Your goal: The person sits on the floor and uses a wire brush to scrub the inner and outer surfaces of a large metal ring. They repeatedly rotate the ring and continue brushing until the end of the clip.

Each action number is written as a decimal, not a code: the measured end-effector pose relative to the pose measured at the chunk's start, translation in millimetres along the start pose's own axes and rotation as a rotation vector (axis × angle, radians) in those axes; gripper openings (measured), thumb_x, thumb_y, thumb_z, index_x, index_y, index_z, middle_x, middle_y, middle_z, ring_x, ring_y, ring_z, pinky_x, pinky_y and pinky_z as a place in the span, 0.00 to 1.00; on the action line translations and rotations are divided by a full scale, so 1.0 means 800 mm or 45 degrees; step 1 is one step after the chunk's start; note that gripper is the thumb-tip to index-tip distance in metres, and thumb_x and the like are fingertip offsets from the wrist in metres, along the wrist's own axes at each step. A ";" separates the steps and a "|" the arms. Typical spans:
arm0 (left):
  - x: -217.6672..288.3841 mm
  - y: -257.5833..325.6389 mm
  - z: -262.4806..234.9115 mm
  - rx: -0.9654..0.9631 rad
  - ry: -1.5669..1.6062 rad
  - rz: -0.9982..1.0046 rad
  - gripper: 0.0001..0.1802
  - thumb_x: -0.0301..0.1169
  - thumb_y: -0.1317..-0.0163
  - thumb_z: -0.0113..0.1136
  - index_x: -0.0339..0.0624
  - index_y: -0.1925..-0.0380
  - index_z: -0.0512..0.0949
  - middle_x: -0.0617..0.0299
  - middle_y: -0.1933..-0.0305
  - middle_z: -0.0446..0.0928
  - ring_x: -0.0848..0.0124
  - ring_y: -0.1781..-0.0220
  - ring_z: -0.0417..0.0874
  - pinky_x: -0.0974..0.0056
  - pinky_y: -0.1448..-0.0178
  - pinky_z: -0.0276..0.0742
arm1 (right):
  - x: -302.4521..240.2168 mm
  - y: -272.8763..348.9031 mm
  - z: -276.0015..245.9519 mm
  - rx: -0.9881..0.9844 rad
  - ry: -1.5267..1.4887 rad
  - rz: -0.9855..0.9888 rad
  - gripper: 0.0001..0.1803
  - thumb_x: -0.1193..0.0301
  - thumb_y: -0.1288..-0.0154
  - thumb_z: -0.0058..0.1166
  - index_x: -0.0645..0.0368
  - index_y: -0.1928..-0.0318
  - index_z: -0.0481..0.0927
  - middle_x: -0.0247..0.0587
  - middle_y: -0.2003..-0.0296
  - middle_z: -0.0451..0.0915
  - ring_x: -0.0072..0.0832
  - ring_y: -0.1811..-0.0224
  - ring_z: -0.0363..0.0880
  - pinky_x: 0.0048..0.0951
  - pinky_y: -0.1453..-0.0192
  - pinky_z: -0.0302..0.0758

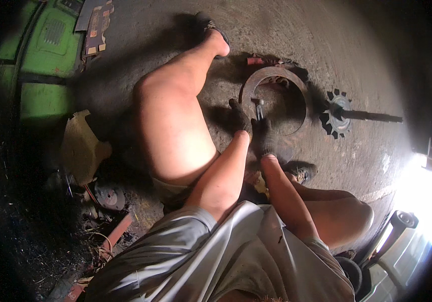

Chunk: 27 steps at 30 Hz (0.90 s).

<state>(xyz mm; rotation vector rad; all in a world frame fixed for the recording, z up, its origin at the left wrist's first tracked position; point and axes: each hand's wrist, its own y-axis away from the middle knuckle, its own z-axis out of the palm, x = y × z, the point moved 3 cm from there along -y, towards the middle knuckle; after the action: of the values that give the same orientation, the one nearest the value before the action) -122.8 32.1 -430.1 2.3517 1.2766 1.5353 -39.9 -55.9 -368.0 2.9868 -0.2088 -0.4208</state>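
Observation:
Both my hands wear dark work gloves and meet over a large rusty metal ring (296,88) lying on the concrete floor. My left hand (239,117) presses at the ring's near inner edge. My right hand (262,135) sits just beside it, closed around a small metal tool (259,107) whose shiny tip points into the ring's opening. A reddish cylindrical part (259,61) lies just beyond the ring.
A toothed sprocket on a dark shaft (338,117) lies right of the ring. Green machine bodywork (45,55) stands at far left, with crumpled cardboard (81,147), a small pulley (109,195) and scrap below it. My bare legs flank the ring.

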 end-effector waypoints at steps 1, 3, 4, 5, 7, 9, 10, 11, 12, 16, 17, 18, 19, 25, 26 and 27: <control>0.002 0.004 -0.005 -0.229 0.059 -0.160 0.42 0.60 0.23 0.43 0.23 0.49 0.81 0.31 0.44 0.82 0.41 0.42 0.83 0.49 0.38 0.77 | -0.003 -0.001 0.010 -0.067 0.163 -0.107 0.17 0.62 0.21 0.44 0.57 0.44 0.79 0.55 0.49 0.81 0.50 0.47 0.81 0.48 0.44 0.76; 0.022 0.009 -0.022 -0.290 -0.097 -0.080 0.43 0.61 0.23 0.42 0.23 0.48 0.81 0.31 0.43 0.81 0.41 0.42 0.83 0.50 0.37 0.77 | 0.007 0.006 0.021 -0.085 -0.104 0.094 0.18 0.61 0.21 0.45 0.57 0.43 0.79 0.57 0.51 0.81 0.51 0.47 0.80 0.49 0.44 0.76; 0.031 0.011 -0.028 -0.324 -0.163 -0.020 0.43 0.61 0.23 0.42 0.23 0.48 0.81 0.31 0.42 0.81 0.41 0.41 0.83 0.51 0.37 0.77 | 0.013 0.010 0.026 -0.144 -0.194 0.250 0.18 0.60 0.22 0.46 0.57 0.43 0.79 0.58 0.51 0.81 0.51 0.46 0.80 0.49 0.44 0.75; 0.034 0.015 -0.035 -0.392 -0.137 -0.086 0.43 0.62 0.23 0.41 0.23 0.48 0.81 0.32 0.42 0.81 0.42 0.42 0.84 0.51 0.37 0.77 | 0.014 0.012 0.027 -0.097 -0.280 0.288 0.19 0.59 0.21 0.46 0.58 0.43 0.79 0.59 0.52 0.81 0.51 0.46 0.80 0.50 0.44 0.75; 0.041 0.021 -0.039 -0.508 -0.058 -0.174 0.45 0.63 0.23 0.40 0.24 0.49 0.82 0.33 0.43 0.82 0.43 0.42 0.84 0.52 0.38 0.78 | 0.018 0.013 0.023 -0.004 -0.363 0.392 0.19 0.58 0.21 0.47 0.58 0.42 0.79 0.61 0.53 0.81 0.50 0.46 0.80 0.51 0.44 0.74; 0.050 0.023 -0.042 -0.388 -0.029 -0.213 0.46 0.65 0.23 0.36 0.26 0.50 0.83 0.34 0.45 0.83 0.45 0.43 0.84 0.53 0.38 0.77 | 0.011 0.008 0.014 0.055 -0.236 0.149 0.18 0.59 0.21 0.48 0.63 0.49 0.78 0.66 0.57 0.78 0.62 0.52 0.76 0.55 0.49 0.72; 0.053 0.023 -0.042 -0.368 -0.057 -0.298 0.47 0.66 0.23 0.35 0.26 0.51 0.83 0.34 0.45 0.83 0.45 0.43 0.84 0.53 0.37 0.77 | 0.009 0.005 0.010 0.039 -0.144 0.077 0.18 0.60 0.21 0.49 0.65 0.52 0.78 0.68 0.59 0.76 0.68 0.55 0.74 0.57 0.52 0.71; 0.062 0.023 -0.043 -0.337 -0.047 -0.181 0.48 0.66 0.23 0.33 0.27 0.51 0.83 0.35 0.45 0.83 0.45 0.42 0.84 0.53 0.37 0.76 | 0.008 0.003 0.005 0.062 -0.213 0.103 0.19 0.59 0.21 0.50 0.66 0.51 0.77 0.69 0.60 0.77 0.68 0.55 0.75 0.56 0.52 0.71; 0.069 0.024 -0.045 -0.360 -0.084 -0.134 0.48 0.67 0.23 0.33 0.27 0.50 0.83 0.35 0.45 0.83 0.45 0.42 0.84 0.54 0.36 0.76 | 0.009 0.004 0.001 0.049 -0.265 0.188 0.20 0.58 0.22 0.51 0.66 0.51 0.77 0.69 0.60 0.78 0.68 0.55 0.75 0.56 0.53 0.72; 0.088 0.037 -0.071 -0.404 -0.205 -0.012 0.51 0.69 0.24 0.30 0.27 0.47 0.82 0.37 0.44 0.84 0.46 0.40 0.84 0.53 0.34 0.74 | 0.004 0.006 -0.025 0.319 -0.880 0.387 0.23 0.54 0.24 0.54 0.67 0.52 0.78 0.71 0.57 0.80 0.68 0.52 0.77 0.52 0.53 0.74; 0.092 0.042 -0.076 -0.383 -0.282 0.009 0.52 0.70 0.25 0.29 0.26 0.46 0.82 0.37 0.44 0.84 0.46 0.40 0.84 0.53 0.34 0.74 | 0.004 0.003 -0.032 0.153 -0.681 0.386 0.23 0.55 0.24 0.55 0.67 0.50 0.79 0.69 0.56 0.81 0.64 0.52 0.80 0.50 0.52 0.74; 0.095 0.046 -0.078 -0.375 -0.162 0.022 0.53 0.71 0.25 0.29 0.26 0.46 0.81 0.37 0.44 0.84 0.46 0.40 0.84 0.52 0.34 0.74 | 0.001 -0.003 -0.035 -0.001 -0.592 0.346 0.23 0.55 0.24 0.55 0.66 0.49 0.79 0.68 0.57 0.81 0.63 0.53 0.80 0.49 0.52 0.74; 0.094 0.046 -0.078 -0.398 -0.140 -0.066 0.54 0.71 0.25 0.28 0.25 0.46 0.81 0.36 0.45 0.84 0.46 0.40 0.84 0.52 0.34 0.75 | -0.003 -0.011 -0.034 -0.171 -0.484 0.346 0.23 0.56 0.24 0.55 0.66 0.48 0.79 0.68 0.57 0.82 0.61 0.53 0.81 0.49 0.52 0.75; 0.056 0.020 -0.054 -0.313 -0.252 -0.046 0.52 0.67 0.23 0.30 0.24 0.24 0.58 0.32 0.18 0.52 0.44 0.16 0.53 0.54 0.14 0.46 | -0.001 -0.001 -0.035 0.001 -1.135 0.496 0.22 0.59 0.24 0.55 0.66 0.42 0.76 0.51 0.54 0.82 0.40 0.52 0.78 0.41 0.47 0.74; 0.045 0.019 -0.050 -0.272 -0.193 -0.081 0.51 0.68 0.25 0.35 0.24 0.30 0.65 0.33 0.25 0.61 0.44 0.23 0.62 0.53 0.22 0.56 | -0.002 0.010 -0.033 0.103 -1.119 0.404 0.23 0.59 0.24 0.55 0.66 0.42 0.76 0.49 0.54 0.82 0.38 0.53 0.76 0.40 0.46 0.74; 0.042 0.015 -0.043 -0.176 -0.106 -0.082 0.51 0.69 0.27 0.40 0.24 0.36 0.71 0.33 0.31 0.70 0.43 0.30 0.71 0.52 0.29 0.66 | 0.002 0.002 -0.030 0.120 -0.936 0.306 0.23 0.59 0.23 0.55 0.66 0.42 0.76 0.48 0.56 0.81 0.38 0.54 0.75 0.40 0.46 0.74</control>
<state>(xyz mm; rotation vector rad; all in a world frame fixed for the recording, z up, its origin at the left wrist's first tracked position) -137.0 34.2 -382.7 2.2422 1.1759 1.4413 -32.1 -55.1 -345.7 2.6914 -0.6493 -1.4819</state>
